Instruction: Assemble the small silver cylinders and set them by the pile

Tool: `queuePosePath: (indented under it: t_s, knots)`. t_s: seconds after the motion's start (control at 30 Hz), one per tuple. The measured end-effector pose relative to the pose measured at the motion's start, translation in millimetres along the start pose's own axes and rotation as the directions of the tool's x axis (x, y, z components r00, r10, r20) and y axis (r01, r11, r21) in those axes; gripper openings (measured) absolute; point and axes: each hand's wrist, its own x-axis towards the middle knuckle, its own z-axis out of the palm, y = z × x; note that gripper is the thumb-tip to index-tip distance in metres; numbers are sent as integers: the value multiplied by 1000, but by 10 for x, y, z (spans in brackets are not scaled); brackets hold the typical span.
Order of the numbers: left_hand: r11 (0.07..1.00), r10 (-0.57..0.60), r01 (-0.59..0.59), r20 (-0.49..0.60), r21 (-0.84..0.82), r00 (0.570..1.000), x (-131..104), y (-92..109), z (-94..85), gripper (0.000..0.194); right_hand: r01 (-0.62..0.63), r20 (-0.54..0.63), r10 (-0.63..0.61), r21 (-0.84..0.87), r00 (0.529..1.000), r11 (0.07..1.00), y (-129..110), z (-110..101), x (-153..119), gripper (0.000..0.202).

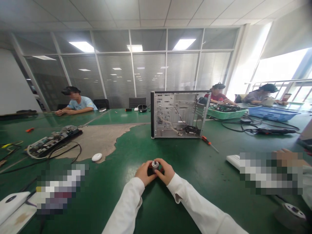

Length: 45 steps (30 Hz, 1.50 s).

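Both of my hands meet over the green table in front of me, holding one small silver metal cylinder upright. It has a dark piece in the middle of its top; its exact kind I cannot make out. My left hand curls round the left side, and my right hand closes round the right, thumbs almost together at the near side. A bit of red shows by the right fingers. Beyond the hands stands an open computer case, its metal inside and cables facing me. A screwdriver lies by the case's lower right corner.
To the left lie a long circuit assembly with cables and a white round lid. Green and blue baskets stand at the right. Near right are a person's hand and a metal cylinder. Other people sit across the table.
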Motion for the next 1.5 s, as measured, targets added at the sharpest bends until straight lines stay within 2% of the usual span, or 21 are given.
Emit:
queuePosePath:
  t_s: [0.17,0.3,0.43,0.57,0.7,0.9,1.07,1.23,1.37,1.5]
  knots:
    - [996,-9,10,-11,91,1000,20,30,31,43,-2,-10,2,-38,1000,999,7,15,6,44]
    - [997,-30,30,-10,74,1000,11,39,35,40,-98,-69,101,49,992,994,68,53,32,37]
    - [993,-39,33,-51,-113,998,-3,6,51,36,-213,-120,248,247,961,945,205,112,56,33]
    - [915,-63,31,-65,-402,996,11,-16,59,30,-278,-75,355,481,932,831,310,139,59,36]
    - [805,-167,96,-69,-585,984,56,-45,85,30,-284,-17,379,633,925,720,323,138,45,42]
    - [666,-264,155,-36,-730,964,95,-72,98,31,-273,25,383,746,923,607,272,160,24,43]
    - [621,-281,183,1,-762,960,94,-13,40,30,-299,7,511,818,859,492,240,221,16,41]
    - [685,-268,185,-7,-705,963,108,33,37,33,-313,-14,623,856,782,412,215,227,29,40]
    - [689,-288,179,-38,-702,957,99,55,63,31,-299,-25,687,888,726,349,182,186,62,41]
    - [736,-204,101,-77,-670,976,66,80,57,39,-272,-30,723,915,691,298,179,146,88,39]
